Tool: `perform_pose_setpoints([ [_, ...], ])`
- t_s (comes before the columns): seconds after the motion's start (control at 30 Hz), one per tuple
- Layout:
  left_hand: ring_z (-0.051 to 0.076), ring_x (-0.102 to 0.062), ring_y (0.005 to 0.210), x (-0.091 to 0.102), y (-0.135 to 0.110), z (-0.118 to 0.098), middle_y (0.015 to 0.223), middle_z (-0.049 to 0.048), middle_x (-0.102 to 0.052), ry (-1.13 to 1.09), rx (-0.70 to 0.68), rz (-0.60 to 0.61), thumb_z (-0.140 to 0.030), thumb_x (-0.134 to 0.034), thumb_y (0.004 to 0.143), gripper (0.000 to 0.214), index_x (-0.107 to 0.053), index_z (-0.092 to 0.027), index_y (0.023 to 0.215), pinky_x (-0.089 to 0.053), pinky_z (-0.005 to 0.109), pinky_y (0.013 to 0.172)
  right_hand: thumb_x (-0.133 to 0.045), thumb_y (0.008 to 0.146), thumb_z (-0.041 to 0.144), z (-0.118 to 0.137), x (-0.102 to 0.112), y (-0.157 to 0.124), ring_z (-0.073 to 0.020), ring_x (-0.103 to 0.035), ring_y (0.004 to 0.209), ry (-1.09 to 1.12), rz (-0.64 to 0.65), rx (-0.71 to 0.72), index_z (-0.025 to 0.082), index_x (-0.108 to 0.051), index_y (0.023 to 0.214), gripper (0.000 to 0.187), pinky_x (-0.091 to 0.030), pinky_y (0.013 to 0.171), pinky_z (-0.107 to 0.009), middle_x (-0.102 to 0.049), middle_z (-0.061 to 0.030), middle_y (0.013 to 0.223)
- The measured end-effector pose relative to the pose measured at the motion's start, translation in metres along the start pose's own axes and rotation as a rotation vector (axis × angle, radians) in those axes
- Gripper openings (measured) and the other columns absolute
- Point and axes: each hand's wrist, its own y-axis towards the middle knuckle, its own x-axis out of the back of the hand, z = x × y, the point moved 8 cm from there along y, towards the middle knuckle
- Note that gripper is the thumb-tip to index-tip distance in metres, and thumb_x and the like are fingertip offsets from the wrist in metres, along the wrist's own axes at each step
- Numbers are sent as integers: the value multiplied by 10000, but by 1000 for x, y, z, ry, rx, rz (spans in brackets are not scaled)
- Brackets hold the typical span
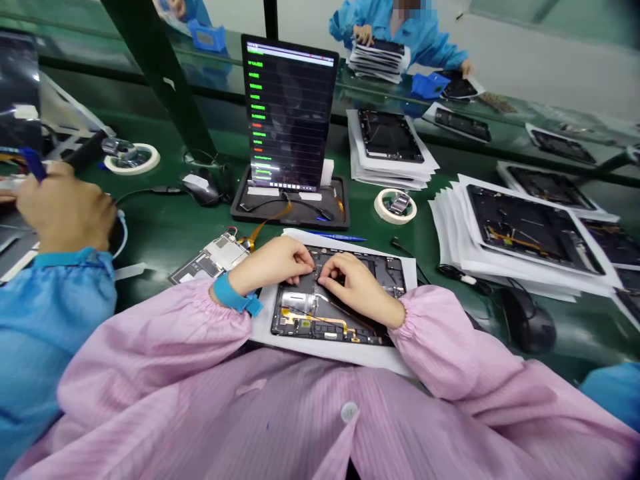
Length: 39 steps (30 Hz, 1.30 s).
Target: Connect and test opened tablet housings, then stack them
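A black tablet housing (330, 320) lies inside up on white paper sheets (265, 327) in front of me. Orange flat cable runs along its near edge. My left hand (280, 263), with a blue band on the wrist, has its fingertips pinched at the housing's upper left part. Close beside it, my right hand (353, 283) curls its fingers over the housing's middle. Whatever lies between the fingertips of either hand is too small or hidden to make out. A circuit board with a silvery shield (220, 257) rests left of my left hand. Blue tweezers (337, 237) lie behind the housing.
An upright tablet screen (293, 113) stands in a black tray (240, 210) at the back. Stacked housings on paper (530, 227) are at the right, near a mouse (527, 320). Tape rolls (383, 207) lie behind. A co-worker's hand (70, 203) is at the left.
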Motion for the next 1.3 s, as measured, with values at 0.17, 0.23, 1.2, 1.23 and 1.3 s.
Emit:
perform_pose_setpoints([
  [0.17, 138, -609, 576, -2, 1, -8, 649, 15, -674, 140, -69, -14, -187, -573, 714, 160, -717, -145, 768, -439, 227, 552, -635, 845, 150, 0, 4, -5, -160, -489, 785, 14, -17, 7, 173, -589, 802, 66, -368, 762, -299, -554, -1, 761],
  [0.23, 146, -620, 640, -1, 1, -10, 705, 13, -699, 194, -93, -25, -180, -577, 696, 162, -726, -157, 754, -433, 232, 587, -629, 847, 154, 0, 3, -5, -161, -488, 784, 8, -23, 9, 175, -588, 804, 64, -366, 758, -298, -551, -1, 761],
  [1.2, 165, -611, 677, -11, -2, -16, 735, 21, -708, 300, -134, -106, -189, -587, 687, 165, -739, -178, 750, -433, 250, 643, -563, 831, 127, -4, 4, -7, -171, -508, 777, 16, -69, 20, 191, -561, 800, 72, -384, 743, -313, -557, -8, 773],
  [1.23, 164, -611, 675, -12, -2, -18, 727, 18, -707, 310, -145, -121, -177, -585, 690, 164, -739, -178, 745, -432, 251, 645, -554, 836, 127, -6, 4, -8, -172, -514, 774, 26, -76, 12, 193, -561, 807, 73, -390, 740, -315, -564, -10, 778],
  [1.3, 164, -611, 672, -11, -2, -19, 715, 15, -703, 333, -161, -158, -185, -591, 722, 147, -737, -181, 738, -427, 256, 640, -537, 851, 141, -11, 4, -8, -176, -528, 771, 46, -91, 2, 198, -558, 820, 68, -403, 734, -320, -580, -15, 791],
])
